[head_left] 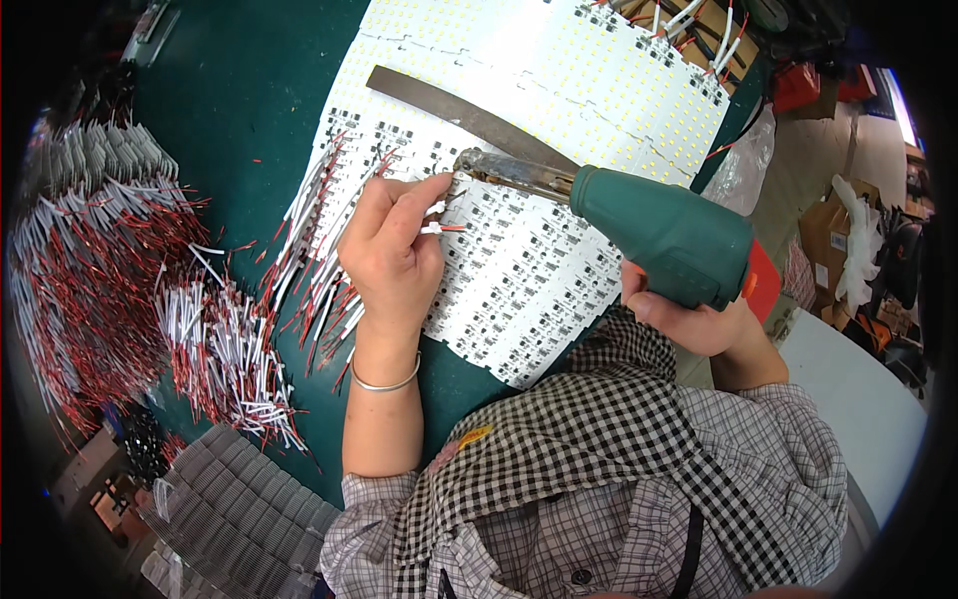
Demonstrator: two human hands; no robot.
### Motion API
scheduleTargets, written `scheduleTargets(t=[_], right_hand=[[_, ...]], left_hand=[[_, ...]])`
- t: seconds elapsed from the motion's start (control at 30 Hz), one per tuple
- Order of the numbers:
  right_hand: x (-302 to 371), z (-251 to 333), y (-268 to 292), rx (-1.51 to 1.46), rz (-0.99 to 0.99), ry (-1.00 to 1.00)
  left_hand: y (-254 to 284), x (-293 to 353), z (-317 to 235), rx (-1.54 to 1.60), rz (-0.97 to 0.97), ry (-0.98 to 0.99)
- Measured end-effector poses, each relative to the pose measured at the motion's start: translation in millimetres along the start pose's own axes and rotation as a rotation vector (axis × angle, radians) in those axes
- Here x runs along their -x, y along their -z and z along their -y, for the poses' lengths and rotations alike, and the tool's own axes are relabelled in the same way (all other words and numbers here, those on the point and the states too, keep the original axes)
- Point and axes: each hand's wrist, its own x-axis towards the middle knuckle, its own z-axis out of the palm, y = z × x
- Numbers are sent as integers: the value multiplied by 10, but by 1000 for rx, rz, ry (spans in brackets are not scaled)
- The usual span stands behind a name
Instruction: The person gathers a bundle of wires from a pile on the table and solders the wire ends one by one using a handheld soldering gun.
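My left hand pinches short white wires with red ends over the circuit boards. Its index fingertip points at the tool's metal tip. In my right hand is a green soldering gun, its long metal nose reaching left to a board beside my left fingers. White circuit board panels with rows of small black parts lie beneath both hands. Several white and red wires extend from the left side of these boards. Whether the tip touches the board, I cannot tell.
A brown metal strip lies across the panels; beyond it are boards with yellow dots. Piles of red and white wires cover the left of the green table. Grey stacked strips sit at lower left, cardboard boxes at right.
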Motion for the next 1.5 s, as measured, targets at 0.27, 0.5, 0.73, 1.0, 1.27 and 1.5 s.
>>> scheduleTargets(t=[0.27,0.5,0.73,1.0,1.27,1.5], right_hand=[[-20,130,67,-94,-17,75],[55,137,80,-172,-83,60],[200,42,48,-190,-73,120],[434,-283,46,-64,226,48],[445,-412,-86,61,368,30],[433,-420,-192,20,341,36]], left_hand=[[-12,14,-14,4,7,9],[3,-25,-102,11,-5,-9],[346,154,-310,-167,-59,10],[758,972,-459,-148,189,328],[721,1234,-284,-178,109,235],[671,1284,-177,-214,76,141]])
